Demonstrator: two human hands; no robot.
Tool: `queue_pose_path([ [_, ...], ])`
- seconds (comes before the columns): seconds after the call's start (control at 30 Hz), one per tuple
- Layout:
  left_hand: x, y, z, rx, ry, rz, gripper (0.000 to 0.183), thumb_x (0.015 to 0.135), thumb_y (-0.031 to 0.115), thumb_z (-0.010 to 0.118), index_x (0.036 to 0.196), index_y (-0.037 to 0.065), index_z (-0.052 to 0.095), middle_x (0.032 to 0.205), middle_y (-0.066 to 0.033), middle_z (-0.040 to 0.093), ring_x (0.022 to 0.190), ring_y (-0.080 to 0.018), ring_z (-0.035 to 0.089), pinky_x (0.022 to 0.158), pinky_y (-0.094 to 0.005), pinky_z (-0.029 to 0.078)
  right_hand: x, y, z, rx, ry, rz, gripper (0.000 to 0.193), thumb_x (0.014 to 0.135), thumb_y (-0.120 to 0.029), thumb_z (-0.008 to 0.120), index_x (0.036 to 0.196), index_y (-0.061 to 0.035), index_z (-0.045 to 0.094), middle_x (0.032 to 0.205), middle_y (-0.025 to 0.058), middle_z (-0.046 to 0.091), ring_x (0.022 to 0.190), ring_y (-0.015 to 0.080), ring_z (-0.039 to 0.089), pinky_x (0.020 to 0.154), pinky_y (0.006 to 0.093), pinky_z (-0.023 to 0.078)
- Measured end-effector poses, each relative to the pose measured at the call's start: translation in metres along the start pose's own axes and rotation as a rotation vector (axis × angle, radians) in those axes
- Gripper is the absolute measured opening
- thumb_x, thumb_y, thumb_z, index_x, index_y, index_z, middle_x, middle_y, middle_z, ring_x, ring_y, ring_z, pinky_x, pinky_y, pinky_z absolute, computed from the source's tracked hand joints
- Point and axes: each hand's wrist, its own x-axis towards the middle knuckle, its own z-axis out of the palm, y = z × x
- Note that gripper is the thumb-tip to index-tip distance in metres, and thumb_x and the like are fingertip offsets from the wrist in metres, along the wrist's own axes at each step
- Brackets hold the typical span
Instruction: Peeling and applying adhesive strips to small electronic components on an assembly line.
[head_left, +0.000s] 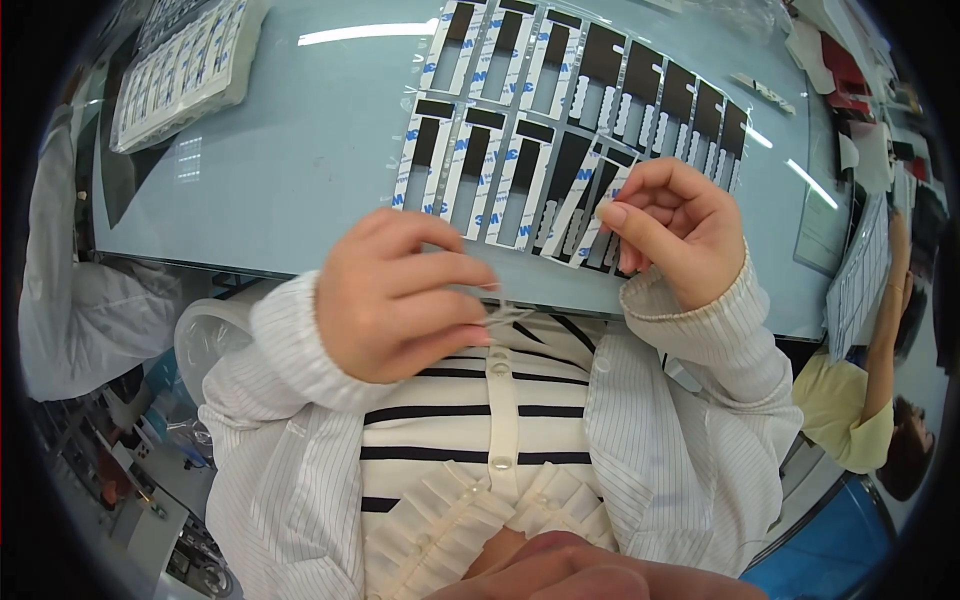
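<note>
My right hand (685, 225) pinches the edge of a white-and-black adhesive frame (568, 212) with blue print. That frame lies tilted over dark pieces with wavy pale edges, at the right end of the near row. My left hand (405, 295) is in front of the table's near edge, its thumb and fingers closed on thin pale slivers (510, 314), blurred so that their kind is unclear. Between the hands and farther off, similar adhesive frames (471, 170) lie in two rows on a clear sheet. Black pieces with wavy pale edges (600, 62) fill the far row's right part.
A stack of packed strips in a pale tray (185, 80) stands at the far left of the glassy table (300, 150). A small pale strip (763, 92) lies at the far right. A white tub (210, 335) is below the left edge. Another person (850, 410) sits at right.
</note>
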Motion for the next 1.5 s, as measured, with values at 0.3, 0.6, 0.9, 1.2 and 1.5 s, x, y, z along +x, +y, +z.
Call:
queue_pose_path([
  [0.3,-0.001,-0.005,0.029,0.242,0.051,0.108,0.020,0.076,0.027,0.077,0.079,0.012,0.065,0.106,-0.0013,0.071,0.089,-0.0199,0.062,0.074,-0.0323,0.046,0.003,-0.001,0.003,-0.064,0.001,0.006,0.017,0.088,-0.005,0.074,0.101,0.0005,0.064,0.088,0.0058,0.071,0.065,0.0039,0.062,0.054,0.0179,0.050],
  [0.6,-0.004,-0.006,0.032,0.282,0.058,0.107,0.023,0.071,0.032,0.081,0.079,0.016,0.068,0.111,0.0023,0.073,0.083,-0.0170,0.056,0.076,-0.0315,0.038,0.004,0.002,0.005,-0.155,0.000,-0.054,0.018,0.089,-0.002,0.073,0.102,0.0014,0.062,0.088,0.0066,0.070,0.057,0.0029,0.058,0.050,0.0165,0.044],
  [0.9,-0.005,-0.005,0.032,0.295,0.046,0.104,0.022,0.072,0.032,0.081,0.078,0.016,0.068,0.111,0.0023,0.073,0.083,-0.0170,0.055,0.076,-0.0313,0.038,0.005,0.004,0.006,-0.141,0.019,-0.053,0.019,0.089,-0.002,0.073,0.103,0.0018,0.062,0.089,0.0075,0.071,0.058,0.0021,0.057,0.049,0.0159,0.044],
  [1.2,-0.005,-0.005,0.032,0.311,0.047,0.113,0.022,0.074,0.033,0.081,0.078,0.017,0.067,0.112,0.0014,0.073,0.084,-0.0178,0.055,0.076,-0.0316,0.038,0.005,0.006,0.007,-0.195,0.049,-0.086,0.019,0.089,-0.002,0.074,0.104,0.0023,0.063,0.088,0.0073,0.071,0.057,0.0012,0.056,0.048,0.0152,0.043],
  [1.5,-0.008,-0.002,0.034,0.324,0.032,0.106,0.021,0.077,0.033,0.079,0.079,0.017,0.066,0.113,0.0010,0.073,0.085,-0.0180,0.054,0.078,-0.0320,0.039,0.003,0.005,0.008,-0.150,0.064,-0.033,0.016,0.087,-0.002,0.074,0.099,0.0018,0.065,0.085,0.0044,0.069,0.061,0.0017,0.060,0.054,0.0161,0.048],
])
